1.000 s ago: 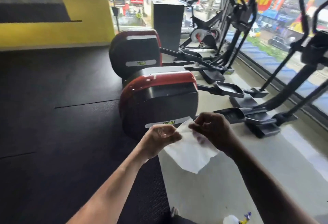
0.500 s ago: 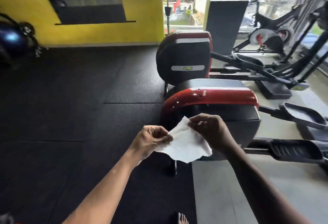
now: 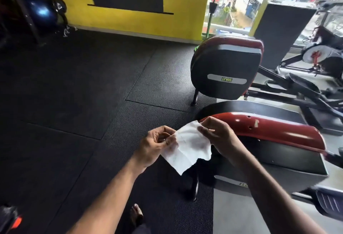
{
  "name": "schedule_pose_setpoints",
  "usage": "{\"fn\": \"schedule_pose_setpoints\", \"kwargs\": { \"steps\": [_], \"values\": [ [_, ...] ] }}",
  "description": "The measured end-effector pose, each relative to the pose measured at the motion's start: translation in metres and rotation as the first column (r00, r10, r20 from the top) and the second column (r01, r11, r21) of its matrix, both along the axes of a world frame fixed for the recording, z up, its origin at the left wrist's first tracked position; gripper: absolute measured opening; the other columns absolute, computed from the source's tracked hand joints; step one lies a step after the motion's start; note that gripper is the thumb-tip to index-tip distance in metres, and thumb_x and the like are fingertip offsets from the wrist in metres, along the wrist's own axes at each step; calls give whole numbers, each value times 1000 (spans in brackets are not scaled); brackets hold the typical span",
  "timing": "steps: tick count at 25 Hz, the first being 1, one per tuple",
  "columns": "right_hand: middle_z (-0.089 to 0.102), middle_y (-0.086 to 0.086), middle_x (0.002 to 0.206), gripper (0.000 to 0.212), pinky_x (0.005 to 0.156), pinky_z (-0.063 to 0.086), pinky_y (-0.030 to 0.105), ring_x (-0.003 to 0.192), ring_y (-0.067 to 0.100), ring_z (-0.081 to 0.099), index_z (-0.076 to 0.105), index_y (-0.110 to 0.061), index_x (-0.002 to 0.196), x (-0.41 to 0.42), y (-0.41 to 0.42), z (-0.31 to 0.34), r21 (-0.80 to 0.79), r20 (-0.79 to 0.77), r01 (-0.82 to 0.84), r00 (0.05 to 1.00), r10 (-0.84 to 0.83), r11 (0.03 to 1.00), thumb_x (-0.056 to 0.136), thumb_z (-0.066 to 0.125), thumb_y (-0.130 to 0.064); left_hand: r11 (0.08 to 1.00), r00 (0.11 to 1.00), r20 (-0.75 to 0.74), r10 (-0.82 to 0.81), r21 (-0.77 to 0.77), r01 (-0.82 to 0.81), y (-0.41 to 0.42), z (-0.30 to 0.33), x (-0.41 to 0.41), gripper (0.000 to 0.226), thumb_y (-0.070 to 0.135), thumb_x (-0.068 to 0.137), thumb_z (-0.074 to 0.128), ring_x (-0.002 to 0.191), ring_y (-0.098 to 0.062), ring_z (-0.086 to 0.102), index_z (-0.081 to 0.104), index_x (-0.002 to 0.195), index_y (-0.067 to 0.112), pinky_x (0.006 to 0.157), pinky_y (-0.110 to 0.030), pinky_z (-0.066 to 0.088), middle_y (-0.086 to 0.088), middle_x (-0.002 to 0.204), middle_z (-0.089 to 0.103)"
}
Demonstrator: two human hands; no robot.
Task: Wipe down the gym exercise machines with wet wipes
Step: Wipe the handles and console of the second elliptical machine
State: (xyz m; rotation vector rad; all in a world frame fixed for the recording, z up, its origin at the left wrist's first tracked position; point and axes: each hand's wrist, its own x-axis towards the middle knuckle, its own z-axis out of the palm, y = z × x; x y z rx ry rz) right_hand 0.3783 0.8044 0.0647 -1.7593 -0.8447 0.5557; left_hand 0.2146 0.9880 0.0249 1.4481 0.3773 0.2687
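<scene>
Still pinching the wet wipe (image 3: 187, 147) between left hand (image 3: 155, 145) and right hand (image 3: 219, 137), now spread wider.

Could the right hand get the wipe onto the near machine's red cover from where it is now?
Probably yes. The right hand pinches the wipe right beside the red cover, with nothing between them. The left hand also holds the wipe and would likely have to let go first.

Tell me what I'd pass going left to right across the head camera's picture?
Blue exercise ball → left hand → wet wipe → right hand → red cover of the nearest machine → exercise bike at the window.
</scene>
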Motion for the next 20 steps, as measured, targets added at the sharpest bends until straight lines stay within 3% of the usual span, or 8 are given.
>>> {"fn": "schedule_pose_setpoints", "kwargs": {
  "steps": [3,6,8,13,15,20],
  "values": [
    [56,1,71,21,61,36,34,65,17,43,55,-9,90,11,66,3,51,-192,-11,981,21,999,96,70,-24,999,1000,9,11,37,-11,66,-7,10,20,21,95,73,75,-18,66,73,100,2,67,-27,57,-11,84,73],
    [63,-4,69,12,53,34,22,59,9,47,58,-12,90,21,138,12,54,-162,38,986,-29,998,96,69,-13,998,999,14,29,57,-29,141,-1,22,21,21,94,73,59,-20,60,71,89,0,56,-27,53,-11,70,67],
    [67,-1,73,11,55,36,19,64,12,52,61,-15,91,28,179,18,74,-136,94,987,-84,993,94,71,-11,995,1000,22,5,96,-7,187,9,39,22,21,94,75,54,-22,57,68,85,2,53,-28,50,-11,66,66],
    [65,0,75,14,54,37,17,62,9,51,65,-11,97,64,240,22,106,-125,283,955,-270,953,89,77,-11,990,992,2,-125,60,125,271,21,95,17,23,92,76,68,-18,62,72,86,8,63,-25,52,-6,75,70],
    [65,-7,73,15,55,37,14,60,7,52,65,-13,96,91,267,16,99,-58,326,945,-321,940,88,78,-10,980,980,-33,-197,36,198,302,17,129,18,22,93,76,76,-16,65,72,96,5,68,-23,53,-6,84,72],
    [64,-15,81,25,56,43,15,58,6,58,61,-26,91,166,334,-6,68,175,382,905,-388,922,85,80,-12,975,973,-143,-179,105,195,368,19,236,10,22,96,75,84,-10,72,74,103,15,68,-20,54,-2,94,79]
  ]
}}
